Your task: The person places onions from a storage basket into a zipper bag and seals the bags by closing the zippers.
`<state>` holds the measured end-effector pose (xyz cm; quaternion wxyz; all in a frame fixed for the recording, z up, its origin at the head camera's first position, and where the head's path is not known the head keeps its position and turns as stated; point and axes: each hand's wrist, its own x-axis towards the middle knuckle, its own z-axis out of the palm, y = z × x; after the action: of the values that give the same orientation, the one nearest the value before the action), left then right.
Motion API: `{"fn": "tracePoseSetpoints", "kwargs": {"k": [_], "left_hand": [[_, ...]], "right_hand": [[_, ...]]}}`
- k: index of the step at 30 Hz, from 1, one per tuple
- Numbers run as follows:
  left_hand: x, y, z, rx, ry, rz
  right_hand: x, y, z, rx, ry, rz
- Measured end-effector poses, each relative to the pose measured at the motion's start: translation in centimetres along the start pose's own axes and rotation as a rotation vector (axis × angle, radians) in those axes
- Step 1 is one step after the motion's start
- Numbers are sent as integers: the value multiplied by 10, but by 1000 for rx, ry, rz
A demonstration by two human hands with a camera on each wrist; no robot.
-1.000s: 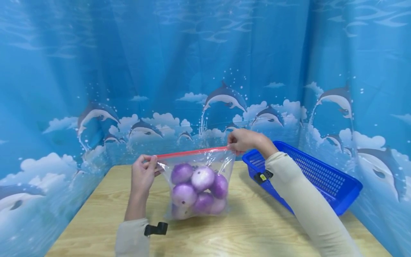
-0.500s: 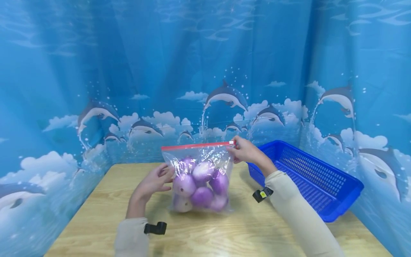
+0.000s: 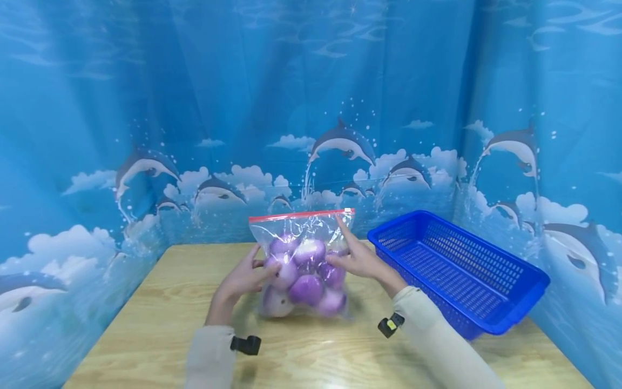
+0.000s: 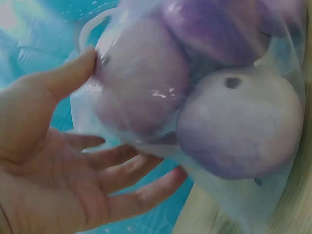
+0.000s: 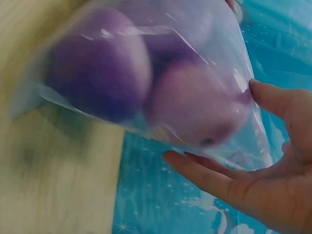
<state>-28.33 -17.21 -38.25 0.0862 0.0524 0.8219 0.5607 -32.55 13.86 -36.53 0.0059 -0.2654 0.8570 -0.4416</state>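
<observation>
Left hand (image 3: pixel 245 275) open, fingers spread and straight, palm turned inward. Right hand (image 3: pixel 357 258) open opposite it, fingers extended, forefinger raised. Both forearms reach forward, converging.

wooden table (image 3: pixel 160 324), onion bag (image 3: pixel 303 265), blue basket (image 3: pixel 457 270)

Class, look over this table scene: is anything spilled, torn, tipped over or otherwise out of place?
Nothing stands out. The clear bag of purple onions stands upright on the table, its red strip straight along the top, left hand and right hand steadying its sides. The blue basket sits level and holds nothing.
</observation>
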Motion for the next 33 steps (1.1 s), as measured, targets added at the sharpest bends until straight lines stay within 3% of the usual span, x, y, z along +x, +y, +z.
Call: {"fn": "tracePoseSetpoints", "kwargs": {"k": [5,13,19,24,33], "left_hand": [[5,2,11,25,68,-37],[10,1,25,-2,99,-68],[12,-8,33,97,130,-1],[15,-11,35,134,143,17],[16,-11,34,186,162,-44]], "right_hand": [[1,7,8,-76,-60,-13],[0,17,17,-109,-147,155],[-2,23,23,-113,-234,189],[-4,24,23,-99,-244,220],[-4,25,24,-130,-243,208]]}}
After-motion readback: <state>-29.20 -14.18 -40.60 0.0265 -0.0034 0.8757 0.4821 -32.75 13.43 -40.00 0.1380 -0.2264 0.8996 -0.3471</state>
